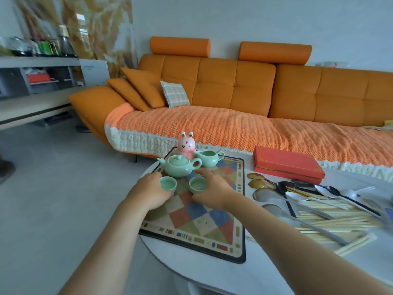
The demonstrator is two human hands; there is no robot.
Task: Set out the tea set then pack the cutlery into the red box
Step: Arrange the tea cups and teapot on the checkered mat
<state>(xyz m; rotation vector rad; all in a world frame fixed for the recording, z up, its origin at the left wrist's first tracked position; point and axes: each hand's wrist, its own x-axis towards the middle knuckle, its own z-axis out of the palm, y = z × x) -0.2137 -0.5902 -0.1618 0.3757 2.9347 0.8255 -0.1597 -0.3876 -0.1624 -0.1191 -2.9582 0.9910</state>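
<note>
Setting out two cups at once, one per hand. The left hand (152,188) curls round the left cup (168,183) from its outer side, fingers wrapped about the wall. The right hand (212,188) grips the right cup (196,185), fingers arched past the far rim and thumb on the near side. Both cups are upright with mouths open to view, on or just above the checked mat (204,226); contact with the mat cannot be told. They lie side by side, near each other but apart, just in front of the teapot (178,166).

The teapot stands upright with its lid on at the mat's far end. The pitcher (209,158) is just beside it to the right, and a pink rabbit figure (186,145) stands behind the two.

Judgement: pot and pitcher make the back row and the cups the front row. The mirrored two-hand hold likely serves to space the pair evenly before the pot.

The red box (287,165) lies closed on the white surface (276,269), right of the mat and well apart from both hands. Spoons (282,188) and chopsticks (331,218) lie heaped loose in front of it.

Judgement: the tea-set stage is near its end; packing is not yet begun and the box is unopened. The release should be gentle, since small cups tip easily.
</note>
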